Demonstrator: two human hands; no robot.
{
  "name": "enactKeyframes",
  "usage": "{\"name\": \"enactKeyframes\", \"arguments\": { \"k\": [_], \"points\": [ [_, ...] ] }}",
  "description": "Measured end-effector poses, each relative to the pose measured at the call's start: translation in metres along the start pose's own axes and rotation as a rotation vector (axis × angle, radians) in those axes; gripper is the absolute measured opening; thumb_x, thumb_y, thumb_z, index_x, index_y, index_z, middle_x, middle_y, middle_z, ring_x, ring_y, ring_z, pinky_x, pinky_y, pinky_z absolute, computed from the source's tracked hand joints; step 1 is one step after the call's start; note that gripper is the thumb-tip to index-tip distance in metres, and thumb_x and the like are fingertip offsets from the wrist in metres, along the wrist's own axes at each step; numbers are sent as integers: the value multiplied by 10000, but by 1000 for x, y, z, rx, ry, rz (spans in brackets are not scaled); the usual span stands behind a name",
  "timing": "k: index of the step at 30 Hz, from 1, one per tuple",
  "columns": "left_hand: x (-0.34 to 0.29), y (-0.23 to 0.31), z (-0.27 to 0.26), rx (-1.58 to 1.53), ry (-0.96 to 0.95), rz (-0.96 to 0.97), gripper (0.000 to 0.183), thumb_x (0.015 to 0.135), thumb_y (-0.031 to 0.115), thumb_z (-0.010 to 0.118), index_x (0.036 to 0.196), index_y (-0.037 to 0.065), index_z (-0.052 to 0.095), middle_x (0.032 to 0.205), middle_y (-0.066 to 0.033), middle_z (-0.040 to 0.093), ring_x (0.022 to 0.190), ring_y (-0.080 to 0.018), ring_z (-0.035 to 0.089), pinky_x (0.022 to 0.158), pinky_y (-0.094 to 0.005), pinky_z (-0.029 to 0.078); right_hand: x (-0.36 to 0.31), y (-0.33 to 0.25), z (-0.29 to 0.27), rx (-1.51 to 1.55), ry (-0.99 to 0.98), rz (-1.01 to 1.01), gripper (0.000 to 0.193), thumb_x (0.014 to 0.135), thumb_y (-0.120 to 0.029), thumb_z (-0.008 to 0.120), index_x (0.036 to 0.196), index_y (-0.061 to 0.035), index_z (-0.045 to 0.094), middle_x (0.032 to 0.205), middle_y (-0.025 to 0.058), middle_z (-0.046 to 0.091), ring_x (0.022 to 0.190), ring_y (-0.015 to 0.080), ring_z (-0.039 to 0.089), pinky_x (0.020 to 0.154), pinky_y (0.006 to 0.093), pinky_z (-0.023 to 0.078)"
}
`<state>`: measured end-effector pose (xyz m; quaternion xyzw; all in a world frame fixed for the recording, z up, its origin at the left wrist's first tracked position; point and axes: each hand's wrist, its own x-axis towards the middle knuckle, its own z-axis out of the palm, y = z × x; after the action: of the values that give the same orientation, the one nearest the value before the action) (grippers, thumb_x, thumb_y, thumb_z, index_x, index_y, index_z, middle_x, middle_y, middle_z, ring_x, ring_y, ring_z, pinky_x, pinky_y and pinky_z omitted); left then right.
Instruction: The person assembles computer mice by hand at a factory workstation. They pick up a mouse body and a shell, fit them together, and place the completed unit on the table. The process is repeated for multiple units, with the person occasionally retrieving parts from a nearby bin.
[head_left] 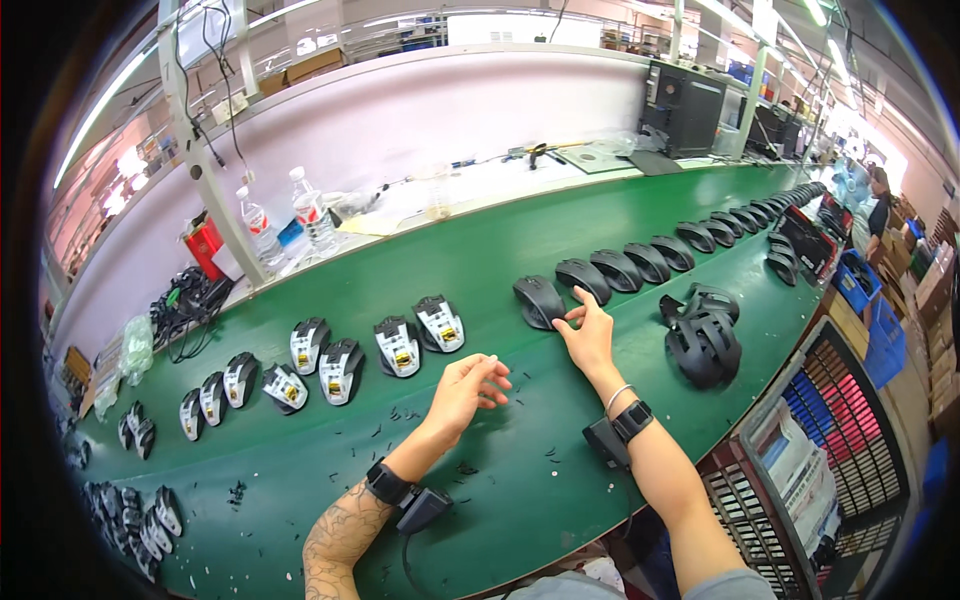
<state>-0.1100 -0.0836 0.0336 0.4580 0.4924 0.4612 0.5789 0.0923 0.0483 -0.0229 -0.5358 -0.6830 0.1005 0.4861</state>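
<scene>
My right hand (pixel 588 335) reaches to the near end of a row of black computer mice. Its thumb and index finger are apart, with the thumb tip beside the nearest mouse (pixel 539 302) and the index fingertip at the edge of the second mouse (pixel 584 280). Whether they touch is hard to tell. My left hand (pixel 466 393) hovers over the green bench, fingers loosely curved and apart, with nothing visible in it. Beyond it lie several silver-and-black mouse bodies with yellow labels, the closest being one mouse body (pixel 439 324). Black curved mouse shells (pixel 704 350) are heaped right of my right hand.
Small dark scraps (pixel 467 468) litter the green bench (pixel 300 490). More mouse parts (pixel 130 520) cluster at the lower left. Water bottles (pixel 312 215) stand on the back ledge. A dark plastic crate (pixel 765 505) sits at the bench's right edge. Another person (pixel 878 210) stands far right.
</scene>
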Motion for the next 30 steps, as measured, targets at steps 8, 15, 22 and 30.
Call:
{"name": "enactKeyframes", "arguments": {
  "k": [8,15,22,30],
  "points": [
    [-7,4,-8,-3,-32,4,284,947,307,466,897,54,583,821,-48,628,705,-127,605,629,-262,447,10,-27,-109,-1007,-14,85,182,723,-47,632,904,-27,621,1040,131,538,1030,299,488,806,347,487],
    [-5,1,-2,33,-80,7,269,934,282,474,932,40,592,865,-63,633,737,-143,611,666,-276,461,-11,5,-118,-1060,-115,306,206,791,-57,618,995,-23,610,1085,137,518,1085,331,469,830,406,492],
    [-4,-2,-2,10,-88,13,228,931,251,503,958,39,583,881,-60,629,705,-144,609,633,-272,461,-11,6,-122,-959,-79,267,360,726,43,630,1077,-3,563,1131,192,475,1030,379,492,823,431,500],
    [1,-18,2,-182,-10,149,377,1002,328,361,1168,23,505,1128,-92,555,987,-177,579,847,-320,460,-35,-119,-92,-78,-377,-246,623,566,9,737,1165,23,566,997,156,553,877,278,592,780,355,510]
  ]
}}
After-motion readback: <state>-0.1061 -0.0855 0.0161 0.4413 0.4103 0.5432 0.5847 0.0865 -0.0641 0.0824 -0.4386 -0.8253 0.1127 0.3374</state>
